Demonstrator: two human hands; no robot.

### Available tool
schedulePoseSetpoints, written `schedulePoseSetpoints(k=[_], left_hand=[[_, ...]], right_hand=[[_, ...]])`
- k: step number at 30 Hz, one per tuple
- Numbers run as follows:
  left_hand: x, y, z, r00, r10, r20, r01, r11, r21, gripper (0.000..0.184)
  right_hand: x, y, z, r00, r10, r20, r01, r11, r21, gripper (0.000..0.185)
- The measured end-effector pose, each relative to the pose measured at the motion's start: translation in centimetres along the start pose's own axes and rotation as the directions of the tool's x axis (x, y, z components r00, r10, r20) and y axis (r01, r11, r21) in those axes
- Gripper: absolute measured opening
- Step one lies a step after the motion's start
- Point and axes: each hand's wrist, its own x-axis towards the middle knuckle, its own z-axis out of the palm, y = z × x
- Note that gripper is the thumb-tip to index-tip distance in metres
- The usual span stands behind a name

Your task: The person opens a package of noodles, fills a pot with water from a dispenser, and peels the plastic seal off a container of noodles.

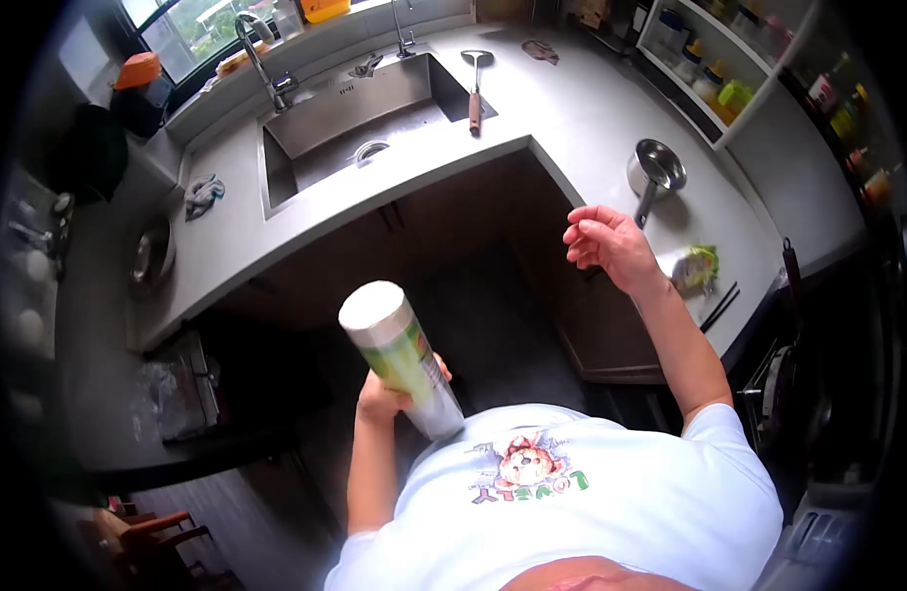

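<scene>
My left hand [383,396] is wrapped round a thick cylindrical package [406,357], white at the top with a green printed label and a clear-looking lower end. The package is tilted, its white end away from me and its lower end close to my shirt; its contents cannot be made out. Raised over the right counter's edge, my right hand [613,246] has loosely bent fingers and nothing visible in them. Nearest to it is a small steel saucepan [656,167], its dark handle pointing towards the hand. A green-and-clear plastic packet [698,268] lies beyond my right wrist.
A pair of dark chopsticks [720,306] lies near the right counter's edge. Ahead are a steel sink [306,138], a tap [266,64] and a wooden-handled utensil [475,98]. A cloth [204,195] and a metal bowl [153,256] are at left. A bottle shelf [710,74] stands back right.
</scene>
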Motion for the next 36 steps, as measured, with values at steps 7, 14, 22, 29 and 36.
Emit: schedulePoseSetpoints(k=[7, 14, 22, 29, 36], left_hand=[[12.2, 8.9, -6.3, 0.982, -0.158, 0.106, 0.154, 0.987, 0.043, 0.08], [22.4, 10.9, -9.7, 0.985, -0.098, 0.142, 0.104, 0.994, -0.035, 0.08], [33.9, 13.3, -12.1, 0.997, -0.073, 0.041, 0.073, 0.997, -0.001, 0.079], [42.7, 14.4, -11.1, 0.988, -0.124, -0.09, 0.125, 0.992, 0.008, 0.076], [47.4, 15.3, -11.0, 0.963, -0.182, -0.2, 0.201, 0.977, 0.077, 0.08]], right_hand=[[13.4, -1.3, -0.7, 0.974, 0.044, -0.221, -0.06, 0.996, -0.063, 0.016], [27.7, -8.4, -10.0, 0.934, -0.049, -0.354, 0.056, 0.998, 0.009, 0.018], [50.7, -18.7, -23.2, 0.889, -0.107, -0.445, 0.237, 0.939, 0.248, 0.019], [67.9, -24.7, -32.5, 0.909, -0.196, -0.367, 0.298, 0.922, 0.246, 0.014], [79.2, -26.3, -38.2, 0.911, -0.234, -0.34, 0.302, 0.939, 0.162, 0.015]])
